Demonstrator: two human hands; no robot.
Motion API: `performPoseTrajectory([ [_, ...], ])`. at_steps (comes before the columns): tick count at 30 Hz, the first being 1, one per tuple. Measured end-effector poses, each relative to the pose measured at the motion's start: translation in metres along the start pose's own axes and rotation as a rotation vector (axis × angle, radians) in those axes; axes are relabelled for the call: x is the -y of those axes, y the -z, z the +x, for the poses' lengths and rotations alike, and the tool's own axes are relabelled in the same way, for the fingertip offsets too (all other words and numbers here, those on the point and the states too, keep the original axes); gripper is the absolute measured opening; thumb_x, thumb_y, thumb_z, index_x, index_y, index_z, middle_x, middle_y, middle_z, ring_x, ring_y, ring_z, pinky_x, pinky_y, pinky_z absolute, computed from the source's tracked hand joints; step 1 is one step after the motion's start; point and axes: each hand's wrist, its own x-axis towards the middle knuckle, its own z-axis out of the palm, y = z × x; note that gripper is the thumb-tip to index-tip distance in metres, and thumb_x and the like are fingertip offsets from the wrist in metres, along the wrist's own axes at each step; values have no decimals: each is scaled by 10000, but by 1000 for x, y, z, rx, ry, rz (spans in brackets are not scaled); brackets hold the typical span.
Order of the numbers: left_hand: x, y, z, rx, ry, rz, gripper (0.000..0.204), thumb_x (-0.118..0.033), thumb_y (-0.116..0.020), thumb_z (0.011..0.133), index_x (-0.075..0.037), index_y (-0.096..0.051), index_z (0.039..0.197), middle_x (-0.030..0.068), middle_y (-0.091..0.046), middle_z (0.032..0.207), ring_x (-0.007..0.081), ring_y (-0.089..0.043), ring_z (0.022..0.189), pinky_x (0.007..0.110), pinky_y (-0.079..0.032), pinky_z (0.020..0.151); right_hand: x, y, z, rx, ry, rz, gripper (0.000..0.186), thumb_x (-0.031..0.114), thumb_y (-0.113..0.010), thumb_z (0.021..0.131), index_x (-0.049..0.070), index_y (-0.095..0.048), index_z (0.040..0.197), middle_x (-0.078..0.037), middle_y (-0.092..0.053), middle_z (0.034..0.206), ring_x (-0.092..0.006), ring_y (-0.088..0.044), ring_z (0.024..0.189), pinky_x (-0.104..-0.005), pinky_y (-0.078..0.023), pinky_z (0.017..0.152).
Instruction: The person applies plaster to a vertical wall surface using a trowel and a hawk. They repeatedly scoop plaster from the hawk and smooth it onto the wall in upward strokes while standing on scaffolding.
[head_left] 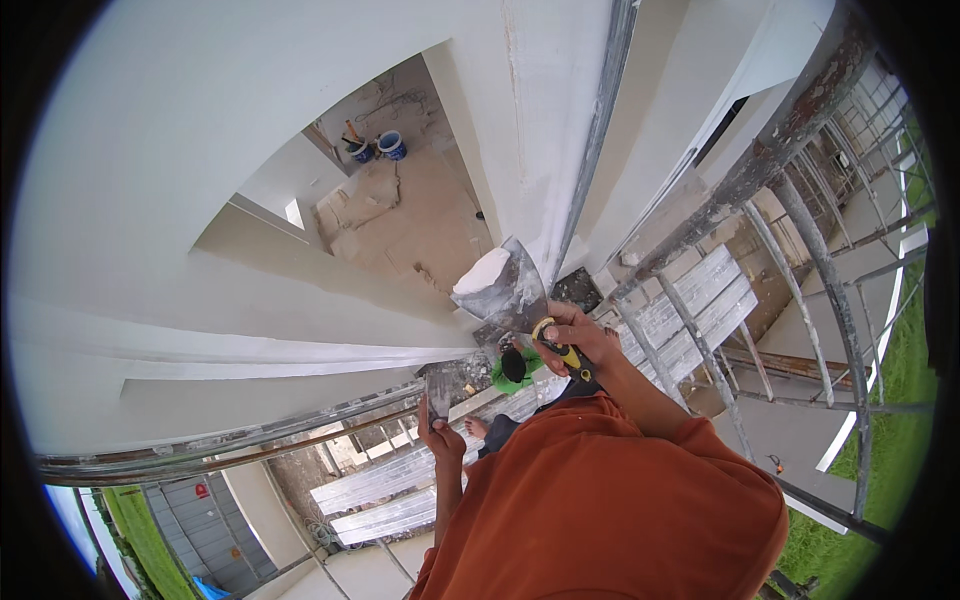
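Note:
My right hand [580, 338] grips a wide putty knife [515, 295] by its yellow and black handle, with a white lump of paste [480, 268] on the blade. Lower and to the left, my left hand [440, 435] is closed round a smaller metal scraper [437, 392], held blade up. The wide blade appears in front of a white wall edge [530, 150] with a long grey strip [590, 140] along it; I cannot tell whether it touches. My orange top fills the lower middle of the view.
A person in green [505, 375] is below me. Metal scaffold bars [755, 155] run along the right and lower left. Pale planks [715, 300] lie on the scaffold below. Through a wall opening, blue buckets [392, 148] stand on a dusty floor [370, 220].

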Motion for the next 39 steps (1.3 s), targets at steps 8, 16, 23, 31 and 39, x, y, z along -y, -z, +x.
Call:
performPoseTrajectory([
  [8, 8, 17, -15, -642, 632, -168, 499, -397, -370, 1003, 88, -484, 1015, 118, -512, 1014, 171, -441, 938, 296, -351, 894, 32, 66, 45, -722, 350, -547, 603, -57, -463, 755, 40, -430, 1350, -49, -525, 710, -121, -524, 496, -269, -499, 448],
  [16, 25, 40, -32, -390, 621, -118, 590, -459, -360, 990, 107, -467, 1117, 180, -515, 1079, 230, -463, 967, 345, -373, 903, 29, 76, 87, -814, 378, -716, 686, -43, -459, 746, 128, -390, 1407, -45, -533, 756, -106, -515, 510, -262, -502, 441],
  [23, 14, 43, -30, -318, 706, -200, 638, -482, -351, 985, 106, -427, 1220, 196, -496, 1181, 248, -466, 1038, 359, -362, 952, 9, 36, 138, -921, 473, -677, 728, -41, -459, 738, 29, -263, 1436, -141, -583, 836, -158, -573, 509, -294, -522, 429],
  [31, 21, 21, -23, -350, 582, -140, 564, -469, -345, 990, 72, -495, 1055, 126, -530, 974, 191, -454, 861, 312, -416, 774, -36, 3, 112, -728, 404, -690, 752, -78, -428, 737, 71, -248, 1451, -160, -565, 1097, -108, -535, 531, -261, -555, 458],
  [39, 6, 25, -20, -401, 665, -218, 531, -451, -353, 994, 61, -494, 1001, 113, -522, 954, 184, -461, 845, 329, -424, 781, 42, 8, 129, -967, 531, -669, 710, -44, -439, 756, 45, -270, 1439, -215, -596, 989, -172, -587, 490, -279, -532, 450],
])
